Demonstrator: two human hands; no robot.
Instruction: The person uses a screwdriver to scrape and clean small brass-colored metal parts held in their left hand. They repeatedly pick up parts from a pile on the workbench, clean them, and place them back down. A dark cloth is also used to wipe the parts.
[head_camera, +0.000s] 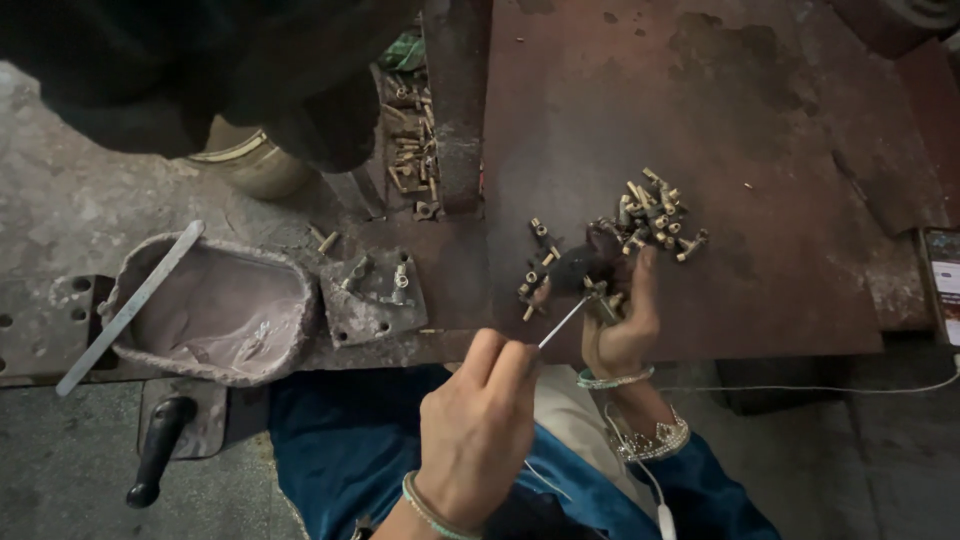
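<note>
My left hand pinches a thin metal rod that points up and right toward my right hand. The right hand is closed around a small brass fitting at the rod's tip, with its fingers reaching up toward a pile of small brass fittings on the rusty metal table. A smaller scatter of fittings lies just left of that hand, beside a dark lump. Both wrists wear bangles.
A grey tub of pale paste with a flat metal strip across it sits at left. Beside it lie a small metal plate with fittings and a black handle. More brass parts lie farther back; a phone rests at right.
</note>
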